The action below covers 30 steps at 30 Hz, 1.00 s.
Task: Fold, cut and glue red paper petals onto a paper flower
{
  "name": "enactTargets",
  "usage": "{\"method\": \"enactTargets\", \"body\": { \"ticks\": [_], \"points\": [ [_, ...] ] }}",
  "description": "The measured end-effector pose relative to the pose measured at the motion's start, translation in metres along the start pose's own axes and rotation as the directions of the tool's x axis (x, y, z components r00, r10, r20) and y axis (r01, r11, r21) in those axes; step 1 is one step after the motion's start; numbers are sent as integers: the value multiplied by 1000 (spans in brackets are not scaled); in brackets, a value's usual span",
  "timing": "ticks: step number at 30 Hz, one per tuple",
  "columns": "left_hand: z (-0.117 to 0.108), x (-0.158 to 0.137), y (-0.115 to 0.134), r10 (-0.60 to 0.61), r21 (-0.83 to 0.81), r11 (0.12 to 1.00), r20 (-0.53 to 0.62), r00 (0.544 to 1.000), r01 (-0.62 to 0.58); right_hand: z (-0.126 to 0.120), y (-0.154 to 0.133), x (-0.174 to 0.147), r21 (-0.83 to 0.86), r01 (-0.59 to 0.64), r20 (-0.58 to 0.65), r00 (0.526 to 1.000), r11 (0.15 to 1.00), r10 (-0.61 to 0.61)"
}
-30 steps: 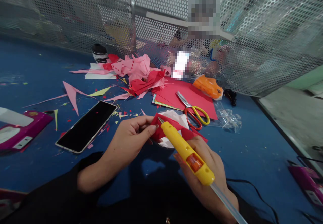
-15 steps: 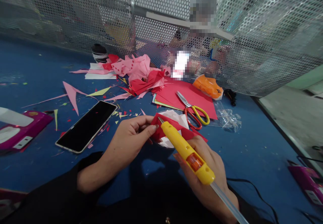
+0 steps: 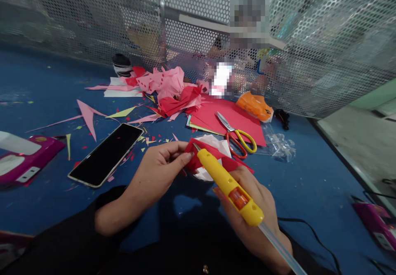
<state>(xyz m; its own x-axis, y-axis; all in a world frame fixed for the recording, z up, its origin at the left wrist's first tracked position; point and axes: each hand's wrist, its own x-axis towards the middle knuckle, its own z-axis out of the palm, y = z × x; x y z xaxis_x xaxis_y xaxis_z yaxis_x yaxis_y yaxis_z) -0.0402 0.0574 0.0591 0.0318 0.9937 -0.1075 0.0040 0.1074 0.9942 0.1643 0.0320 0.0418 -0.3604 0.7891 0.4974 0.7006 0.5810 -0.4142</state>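
Note:
My right hand (image 3: 258, 209) is wrapped round a yellow hot glue gun (image 3: 221, 176) with a clear glue stick (image 3: 280, 246) coming out of its back end. The gun's metal tip touches or nearly touches a folded piece of red paper (image 3: 206, 153). Between thumb and fingers, my left hand (image 3: 162, 165) pinches the left end of that paper. Crumpled white paper (image 3: 222, 145) lies just behind and under it. Scissors (image 3: 236, 136) with one red and one yellow handle rest beyond, on red paper sheets (image 3: 222, 114).
A phone (image 3: 107, 155) lies left, near a purple power strip (image 3: 34, 159). Pink and red scraps (image 3: 167, 87) are heaped at the back by a black thread spool (image 3: 121, 64). An orange packet (image 3: 255, 106) sits back right. A perforated metal screen (image 3: 198, 6) stands behind; a person is beyond it.

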Motion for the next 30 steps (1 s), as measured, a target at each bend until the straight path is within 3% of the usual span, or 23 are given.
{"method": "enactTargets", "body": {
  "ticks": [12,19,25,30],
  "points": [
    [-2,0,-2,46,84,996,-25,999,-43,1,0,-1,-38,-16,-3,1000,999,16],
    [-1,1,-3,18,76,997,-16,1000,-17,-3,2,0,-17,-43,-97,994,999,41],
    [-1,4,-4,-26,26,999,-20,999,26,-10,10,2,135,-170,-163,968,976,191],
    [-3,7,-7,-33,20,999,-54,998,34,-17,53,17,230,-419,-163,873,878,460]
  ]
}}
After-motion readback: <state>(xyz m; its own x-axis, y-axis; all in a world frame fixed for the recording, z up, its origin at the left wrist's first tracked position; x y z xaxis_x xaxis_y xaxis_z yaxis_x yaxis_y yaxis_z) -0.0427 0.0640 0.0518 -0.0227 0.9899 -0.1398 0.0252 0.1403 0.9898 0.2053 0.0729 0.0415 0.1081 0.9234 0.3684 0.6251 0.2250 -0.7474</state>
